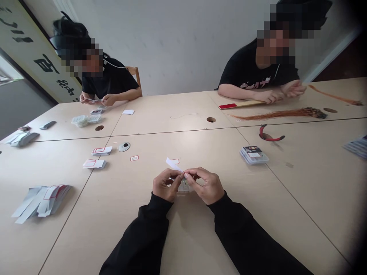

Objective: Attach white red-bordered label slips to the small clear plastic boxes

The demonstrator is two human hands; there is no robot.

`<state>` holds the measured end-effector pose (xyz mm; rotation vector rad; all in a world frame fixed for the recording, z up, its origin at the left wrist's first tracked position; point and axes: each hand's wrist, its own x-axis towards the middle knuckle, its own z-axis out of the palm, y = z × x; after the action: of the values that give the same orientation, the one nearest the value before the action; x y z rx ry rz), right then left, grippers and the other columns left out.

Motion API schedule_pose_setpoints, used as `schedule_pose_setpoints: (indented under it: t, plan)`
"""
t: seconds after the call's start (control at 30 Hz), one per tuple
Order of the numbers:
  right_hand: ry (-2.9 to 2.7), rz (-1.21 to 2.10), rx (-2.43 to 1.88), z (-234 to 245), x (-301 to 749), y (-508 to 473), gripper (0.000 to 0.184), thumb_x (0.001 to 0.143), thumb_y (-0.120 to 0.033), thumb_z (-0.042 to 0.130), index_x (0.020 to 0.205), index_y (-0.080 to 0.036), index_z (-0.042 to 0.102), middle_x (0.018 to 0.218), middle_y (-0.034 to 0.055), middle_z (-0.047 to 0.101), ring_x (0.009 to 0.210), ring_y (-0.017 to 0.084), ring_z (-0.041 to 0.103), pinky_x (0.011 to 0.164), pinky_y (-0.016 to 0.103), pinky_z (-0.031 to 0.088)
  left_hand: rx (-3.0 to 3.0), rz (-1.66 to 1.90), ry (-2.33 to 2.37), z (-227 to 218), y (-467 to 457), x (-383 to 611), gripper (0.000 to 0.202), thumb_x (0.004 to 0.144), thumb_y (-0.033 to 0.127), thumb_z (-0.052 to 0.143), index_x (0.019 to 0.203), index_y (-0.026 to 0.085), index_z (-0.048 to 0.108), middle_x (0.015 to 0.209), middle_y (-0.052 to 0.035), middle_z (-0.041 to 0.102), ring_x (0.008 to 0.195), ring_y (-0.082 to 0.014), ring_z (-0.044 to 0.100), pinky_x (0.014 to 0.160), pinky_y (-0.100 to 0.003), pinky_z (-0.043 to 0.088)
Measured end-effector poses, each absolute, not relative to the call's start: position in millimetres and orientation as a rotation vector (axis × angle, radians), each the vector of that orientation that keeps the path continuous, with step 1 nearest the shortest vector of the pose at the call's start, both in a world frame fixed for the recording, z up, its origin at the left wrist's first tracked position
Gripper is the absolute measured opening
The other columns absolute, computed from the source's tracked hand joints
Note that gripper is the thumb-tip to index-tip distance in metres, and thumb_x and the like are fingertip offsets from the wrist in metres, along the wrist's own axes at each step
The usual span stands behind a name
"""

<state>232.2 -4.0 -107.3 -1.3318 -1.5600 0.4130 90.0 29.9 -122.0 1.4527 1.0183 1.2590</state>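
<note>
My left hand (166,186) and my right hand (205,185) meet at the middle of the table, thumb and finger of each pinched together. Between their fingertips is a white paper strip (173,165), whose free end sticks up to the left. Just below the fingers sits a small clear plastic box (183,186), partly hidden by both hands. Whether any finger touches the box, I cannot tell. A red-bordered label (175,161) lies behind the strip, and another label (134,158) is flat on the table to its left.
To the left lie paper stacks (94,164) and a fan of grey-white strips (43,202). Stacked clear boxes (254,156) and red-handled pliers (271,138) are on the right. Two people sit across the table, near a bundle of orange-brown cords (286,113).
</note>
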Motion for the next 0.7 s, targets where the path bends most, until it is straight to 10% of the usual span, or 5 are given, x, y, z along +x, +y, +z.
schedule_pose_setpoints:
  t: [0.7]
  plan:
    - [-1.585, 0.406, -1.315, -108.4, 234.2, -2.9, 0.012, 0.083, -0.028, 0.056, 0.085, -0.021, 0.067, 0.076, 0.0024, 0.069, 0.061, 0.014, 0.062, 0.061, 0.027, 0.052, 1.7, 1.277, 1.015, -112.9, 26.1, 90.3, 0.009, 0.078, 0.025, 0.063, 0.072, 0.019, 0.066, 0.067, -0.0013, 0.065, 0.059, -0.0104, 0.056, 0.048, -0.019, 0.039]
